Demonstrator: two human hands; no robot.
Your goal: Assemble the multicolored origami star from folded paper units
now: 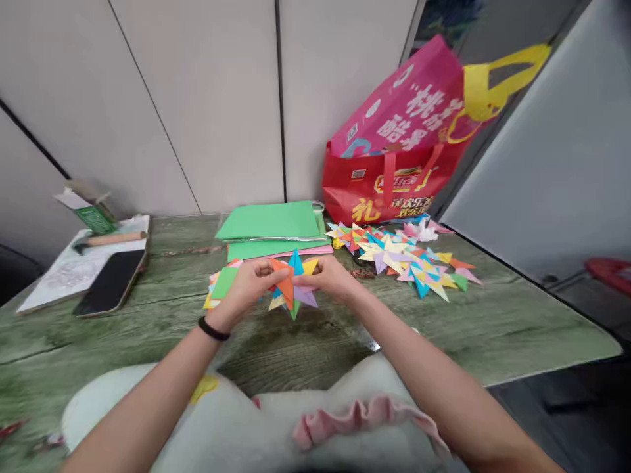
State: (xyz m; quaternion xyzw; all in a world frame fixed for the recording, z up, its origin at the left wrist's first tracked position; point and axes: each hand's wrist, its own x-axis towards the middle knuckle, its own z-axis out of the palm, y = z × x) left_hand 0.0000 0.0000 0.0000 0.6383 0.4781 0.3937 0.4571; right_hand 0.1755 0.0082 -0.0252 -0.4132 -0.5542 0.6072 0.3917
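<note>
A many-pointed paper star [292, 286] in orange, blue, yellow, purple and green is held just above the green wooden table [493, 322]. My left hand [249, 282], with a black band on its wrist, pinches the star's left side. My right hand [329, 277] grips its right side, fingers curled round the points. Under and behind my left hand lies a small pile of coloured paper squares [221, 284].
A stack of green and pink paper sheets [273, 226] lies behind my hands. Several finished paper stars [404, 256] are heaped to the right. Red and pink bags [399, 144] stand against the wall. A phone [111, 282], a hammer [108, 240] and a green carton [91, 210] sit at the left.
</note>
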